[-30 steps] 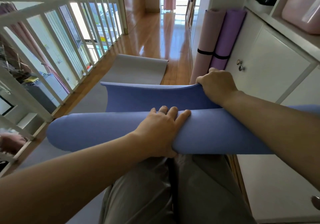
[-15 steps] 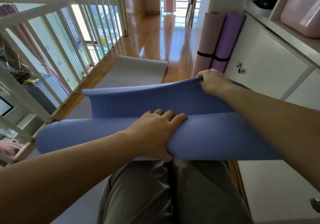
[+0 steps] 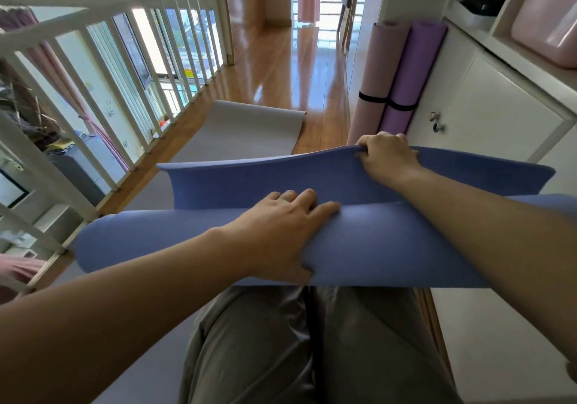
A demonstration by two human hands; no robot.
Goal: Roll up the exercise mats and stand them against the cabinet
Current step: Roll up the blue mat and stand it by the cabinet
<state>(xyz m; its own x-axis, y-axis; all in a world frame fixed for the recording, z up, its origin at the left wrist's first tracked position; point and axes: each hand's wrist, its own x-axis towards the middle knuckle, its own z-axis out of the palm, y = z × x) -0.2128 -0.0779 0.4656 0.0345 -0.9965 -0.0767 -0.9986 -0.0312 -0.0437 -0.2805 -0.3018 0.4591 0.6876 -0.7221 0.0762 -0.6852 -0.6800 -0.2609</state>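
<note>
Rolling step in hand: blue mat (image 3: 374, 247) roll clasped by left hand (image 3: 281, 232), loose end pinched by right hand (image 3: 387, 157). Next: end to be wrapped tight, roll stood against cabinet (image 3: 499, 116).

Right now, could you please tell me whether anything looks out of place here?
The blue mat is only partly rolled: the right hand pinches its loose end up while the left hand holds the roll. The grey mat lies unrolled on the floor.

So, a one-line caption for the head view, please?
Left hand holds the half-rolled blue exercise mat; right hand grips its free edge, beside the cabinet.
</note>
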